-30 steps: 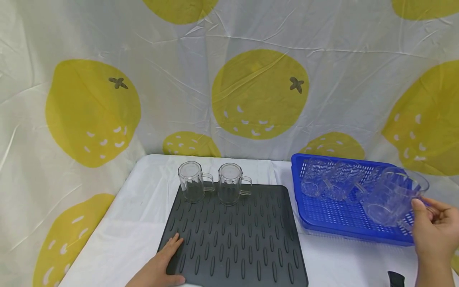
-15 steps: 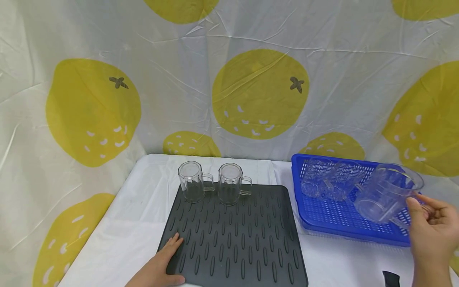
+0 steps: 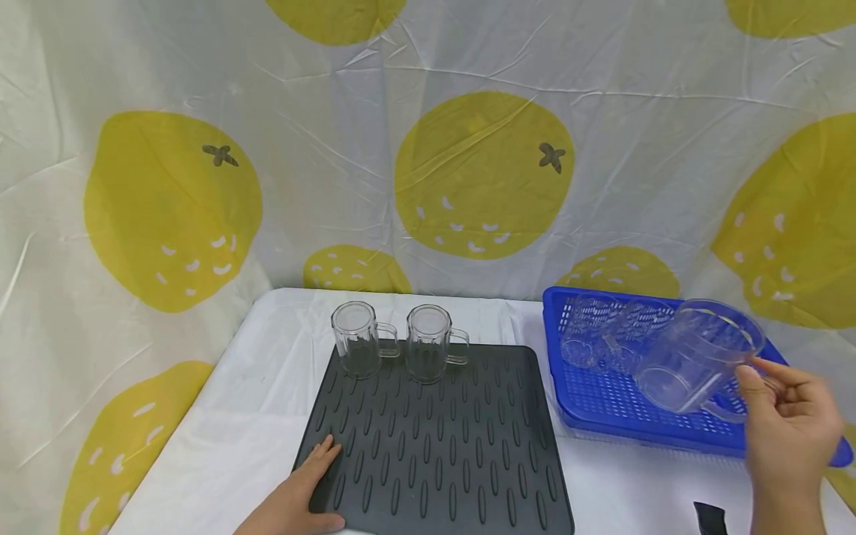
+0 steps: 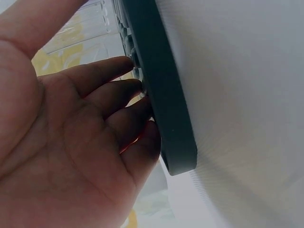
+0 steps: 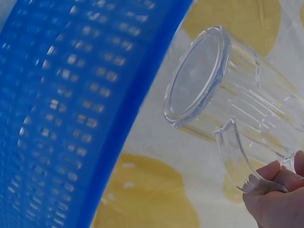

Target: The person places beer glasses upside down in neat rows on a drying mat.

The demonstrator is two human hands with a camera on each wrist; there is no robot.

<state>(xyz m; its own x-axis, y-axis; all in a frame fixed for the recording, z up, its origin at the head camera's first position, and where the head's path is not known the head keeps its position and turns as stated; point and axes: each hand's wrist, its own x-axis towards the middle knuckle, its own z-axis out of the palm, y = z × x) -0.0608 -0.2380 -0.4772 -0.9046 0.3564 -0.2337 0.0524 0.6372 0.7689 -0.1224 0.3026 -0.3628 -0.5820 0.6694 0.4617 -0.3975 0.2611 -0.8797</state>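
Observation:
My right hand point(image 3: 792, 423) grips a clear glass mug point(image 3: 695, 364) by its handle, holding it tilted above the right part of the blue basket point(image 3: 628, 405). In the right wrist view the mug's base point(image 5: 195, 78) points toward the basket wall point(image 5: 128, 109), apart from it. Two glass mugs point(image 3: 357, 342) stand upright along the far edge of the dark ridged mat point(image 3: 441, 446), handles to the right. At the mat's near left edge rests my left hand point(image 3: 294, 490); the left wrist view shows its fingertips point(image 4: 126, 64) touching the mat edge.
More clear mugs point(image 3: 588, 334) lie at the left end of the basket, overlapping in view. A white cloth point(image 3: 221, 446) covers the table, and a lemon-print curtain point(image 3: 321, 163) hangs behind. A small black object point(image 3: 710, 518) shows at the bottom right.
My right hand has moved left over the basket with the mug. The black object near my right wrist has shifted left with it. My left hand and the two standing mugs have stayed put.

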